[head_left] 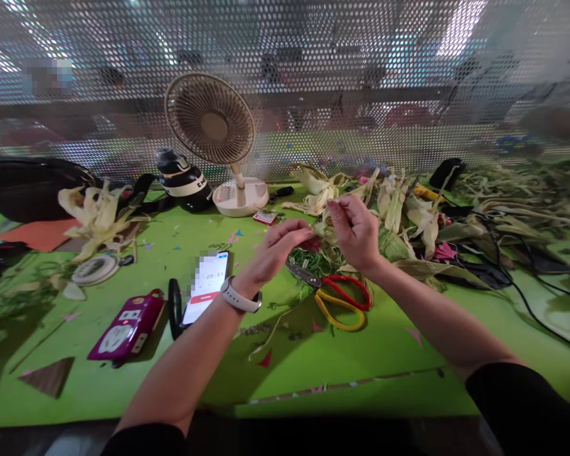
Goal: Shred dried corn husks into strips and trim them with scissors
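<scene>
Above the middle of the green table, my left hand [280, 250] has its thumb and fingers pressed together at a pale, dried husk piece [322, 229]. A band is on that wrist. Just to its right my right hand [356, 231] is raised in a pinch; whatever thin thing it may hold is too small to make out. Beneath both hands lies a tangle of green strands [308, 259], partly hidden. Scissors [344, 301] with one red and one yellow handle loop lie below my right hand, blades pointing up and left.
Husks [392, 202] and dried leaves [513, 196] heap up at the right, with black cables [517, 285] among them. A fan [240, 196] and a black bottle [185, 183] stand behind. Left are a phone [209, 291], a purple power strip [128, 326] and tape rolls [95, 269].
</scene>
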### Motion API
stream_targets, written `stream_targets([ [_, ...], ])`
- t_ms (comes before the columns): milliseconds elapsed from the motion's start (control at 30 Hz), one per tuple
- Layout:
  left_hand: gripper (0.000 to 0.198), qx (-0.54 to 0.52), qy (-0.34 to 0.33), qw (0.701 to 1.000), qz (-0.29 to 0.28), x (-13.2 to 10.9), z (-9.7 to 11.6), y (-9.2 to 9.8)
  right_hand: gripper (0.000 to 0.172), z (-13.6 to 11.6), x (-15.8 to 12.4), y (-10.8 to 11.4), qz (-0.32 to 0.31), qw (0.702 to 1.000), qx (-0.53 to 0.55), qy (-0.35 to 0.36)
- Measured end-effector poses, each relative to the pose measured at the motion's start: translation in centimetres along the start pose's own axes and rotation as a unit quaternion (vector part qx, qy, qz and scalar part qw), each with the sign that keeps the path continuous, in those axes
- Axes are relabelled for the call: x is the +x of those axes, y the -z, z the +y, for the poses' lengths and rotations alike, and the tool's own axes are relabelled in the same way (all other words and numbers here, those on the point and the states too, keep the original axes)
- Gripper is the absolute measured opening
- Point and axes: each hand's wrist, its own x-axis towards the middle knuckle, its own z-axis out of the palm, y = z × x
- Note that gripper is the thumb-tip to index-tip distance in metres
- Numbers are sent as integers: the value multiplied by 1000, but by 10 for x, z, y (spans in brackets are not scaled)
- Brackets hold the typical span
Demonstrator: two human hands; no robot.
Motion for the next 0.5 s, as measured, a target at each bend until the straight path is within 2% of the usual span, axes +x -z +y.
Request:
stream_targets([
  [167,33,15,12,1000,9,3,-1,0,20,-2,-2,0,-14,1000,5,-1],
  [367,33,-26,47,998,-41,5,-7,14,20,-4,3,1,2,1000,30,-9],
  [433,28,-4,44,997,-60,4,-4,12,19,-1,3,1,18,999,23,14],
  [500,26,-4,13,999,-38,3,-1,6,17,3,2,0,41,998,-3,57],
])
